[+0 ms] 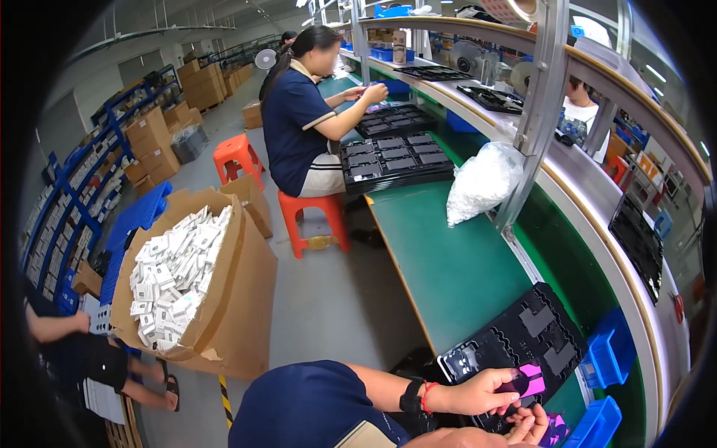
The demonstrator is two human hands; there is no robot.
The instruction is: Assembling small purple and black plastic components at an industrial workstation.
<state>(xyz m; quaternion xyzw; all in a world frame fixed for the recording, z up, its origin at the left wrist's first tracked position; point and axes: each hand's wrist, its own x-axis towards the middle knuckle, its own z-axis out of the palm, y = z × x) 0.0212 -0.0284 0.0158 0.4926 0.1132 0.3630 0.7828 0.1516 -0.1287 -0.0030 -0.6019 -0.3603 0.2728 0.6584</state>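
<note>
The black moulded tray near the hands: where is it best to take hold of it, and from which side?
Probably the black moulded tray is best gripped by its thin near rim, from the person's side. It lies flat on the green table, its pockets face up, and that edge lies nearest the left hand.

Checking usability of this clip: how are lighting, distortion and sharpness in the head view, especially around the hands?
Head view: even indoor light, no harsh shadows; strong fisheye bending of the green workbench edge, dark vignette at the corners; left hand on a purple piece is fairly sharp, right hand is cut by the lower edge; mild glare on the black tray.
</note>
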